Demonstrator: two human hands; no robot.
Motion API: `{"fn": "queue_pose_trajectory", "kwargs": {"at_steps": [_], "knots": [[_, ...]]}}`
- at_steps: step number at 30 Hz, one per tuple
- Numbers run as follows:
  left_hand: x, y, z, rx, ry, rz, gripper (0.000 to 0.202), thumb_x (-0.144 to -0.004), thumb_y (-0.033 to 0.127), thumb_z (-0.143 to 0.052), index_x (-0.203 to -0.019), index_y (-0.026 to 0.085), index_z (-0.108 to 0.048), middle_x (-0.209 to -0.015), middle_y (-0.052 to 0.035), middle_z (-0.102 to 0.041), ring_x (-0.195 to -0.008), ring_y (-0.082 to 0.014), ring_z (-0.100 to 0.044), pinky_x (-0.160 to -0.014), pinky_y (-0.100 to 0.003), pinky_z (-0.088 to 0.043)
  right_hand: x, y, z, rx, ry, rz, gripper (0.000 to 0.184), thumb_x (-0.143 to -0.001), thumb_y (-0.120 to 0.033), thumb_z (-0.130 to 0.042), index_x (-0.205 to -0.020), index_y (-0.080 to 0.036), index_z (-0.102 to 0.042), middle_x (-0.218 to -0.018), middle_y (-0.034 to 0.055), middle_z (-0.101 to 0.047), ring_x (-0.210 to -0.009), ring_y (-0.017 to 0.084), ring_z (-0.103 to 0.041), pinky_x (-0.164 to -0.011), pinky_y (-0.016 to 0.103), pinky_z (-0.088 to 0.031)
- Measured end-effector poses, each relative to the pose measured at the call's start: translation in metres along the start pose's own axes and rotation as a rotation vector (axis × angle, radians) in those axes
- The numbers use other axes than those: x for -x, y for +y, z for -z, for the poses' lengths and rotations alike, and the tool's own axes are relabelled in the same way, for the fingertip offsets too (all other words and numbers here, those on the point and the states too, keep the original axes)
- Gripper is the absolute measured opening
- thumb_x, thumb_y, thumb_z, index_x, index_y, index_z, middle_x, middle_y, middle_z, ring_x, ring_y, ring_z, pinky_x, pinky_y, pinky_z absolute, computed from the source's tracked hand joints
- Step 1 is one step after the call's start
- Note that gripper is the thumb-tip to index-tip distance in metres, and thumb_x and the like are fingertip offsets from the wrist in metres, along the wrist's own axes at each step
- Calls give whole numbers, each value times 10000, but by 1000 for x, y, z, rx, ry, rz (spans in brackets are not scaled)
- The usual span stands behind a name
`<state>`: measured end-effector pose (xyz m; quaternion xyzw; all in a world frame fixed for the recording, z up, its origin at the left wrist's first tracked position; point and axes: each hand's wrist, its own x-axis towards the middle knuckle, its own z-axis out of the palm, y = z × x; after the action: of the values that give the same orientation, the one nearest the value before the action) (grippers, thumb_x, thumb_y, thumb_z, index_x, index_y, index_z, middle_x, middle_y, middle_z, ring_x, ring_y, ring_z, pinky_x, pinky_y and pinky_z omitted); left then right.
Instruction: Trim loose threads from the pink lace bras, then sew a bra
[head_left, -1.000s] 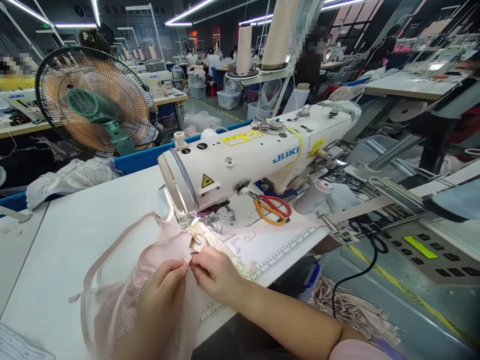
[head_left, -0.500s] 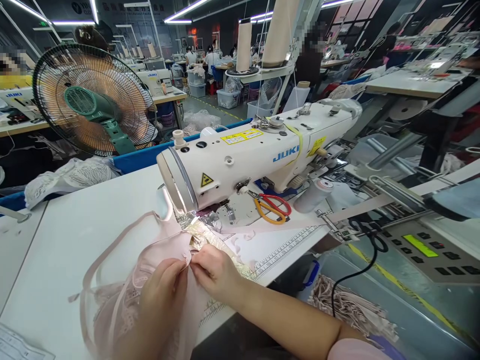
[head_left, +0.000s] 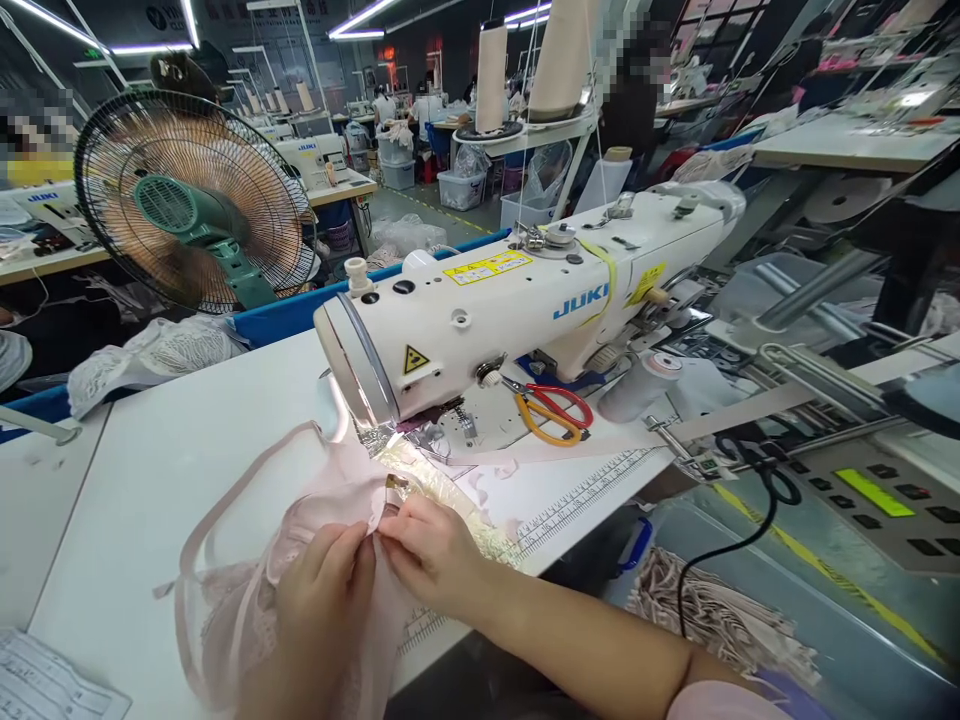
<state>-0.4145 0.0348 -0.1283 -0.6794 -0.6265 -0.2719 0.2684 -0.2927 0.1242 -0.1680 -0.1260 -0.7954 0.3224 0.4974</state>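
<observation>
A pale pink lace garment with thin straps lies on the white sewing table, just in front of the needle end of a white JUKI sewing machine. My left hand and my right hand meet fingertip to fingertip, both pinching the garment's edge beside a small metal ring. The fingers of both are closed on the fabric. Shiny cream-gold lace trim runs from the presser foot under my right hand.
Red and orange scissors lie on the machine bed. A thread cone lies on its side beside them. A standing fan and a lace pile are at back left. A control panel sits right; paper at bottom left.
Both hands stay pinched on the garment and have shifted slightly down and right in view. The view has tilted a little, bringing the paper at bottom left further into sight.
</observation>
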Motion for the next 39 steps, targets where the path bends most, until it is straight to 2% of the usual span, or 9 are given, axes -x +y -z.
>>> {"fn": "queue_pose_trajectory", "kwargs": {"at_steps": [8, 18, 26, 32, 35, 37, 39], "knots": [[1, -1, 2, 2, -15, -15, 91, -799, 87, -589, -865, 143, -561, -669, -40, -607, -490, -116, -527, -443, -215, -416, -1, 0, -1, 27, -4, 50, 183, -854, -152, -438, -932, -168, -603, -667, 15, -499, -574, 118, -472, -510, 225, -419], [-2, 1, 4, 38, -47, 48, 58, -816, 111, -550, -808, 167, -537, -593, -3, -571, -461, -112, -507, -437, -211, -411, 1, 0, -1, 11, -60, 27, 188, -867, -160, -430, -964, -180, -590, -681, 17, -498, -585, 125, -475, -526, 238, -423], [-4, 5, 6, 41, -70, 91, 110, -831, 130, -527, -738, 187, -519, -538, 20, -538, -440, -111, -484, -424, -213, -391, 1, -3, -1, 1, -105, -7, 203, -866, -151, -412, -957, -169, -592, -683, 23, -487, -596, 131, -461, -530, 244, -422], [-3, 4, 5, 9, -44, 33, 68, -821, 111, -548, -801, 175, -538, -585, 6, -578, -431, -105, -490, -401, -205, -377, 2, -4, -1, 22, -90, -7, 203, -867, -155, -411, -970, -171, -585, -694, 24, -485, -596, 130, -459, -518, 238, -415], [-2, 3, 4, -19, -18, 15, 56, -820, 109, -553, -828, 164, -560, -621, -15, -608, -463, -120, -543, -417, -214, -397, 2, -2, -2, 36, -82, 9, 212, -871, -160, -411, -995, -181, -582, -700, 24, -481, -601, 133, -459, -524, 238, -416], [-2, 4, 5, -25, -3, 21, 65, -814, 110, -559, -847, 164, -576, -669, -32, -635, -509, -134, -588, -441, -216, -422, 2, 0, -2, 56, -61, 22, 220, -872, -161, -411, -1010, -192, -580, -695, 20, -472, -603, 136, -457, -526, 240, -412], [-3, 5, 6, 58, -31, 69, 93, -813, 114, -552, -871, 177, -589, -731, -41, -660, -583, -147, -627, -492, -216, -462, 1, 2, -1, 69, -36, 32, 235, -866, -152, -411, -1028, -199, -574, -692, 18, -469, -603, 137, -459, -520, 241, -405]]}}
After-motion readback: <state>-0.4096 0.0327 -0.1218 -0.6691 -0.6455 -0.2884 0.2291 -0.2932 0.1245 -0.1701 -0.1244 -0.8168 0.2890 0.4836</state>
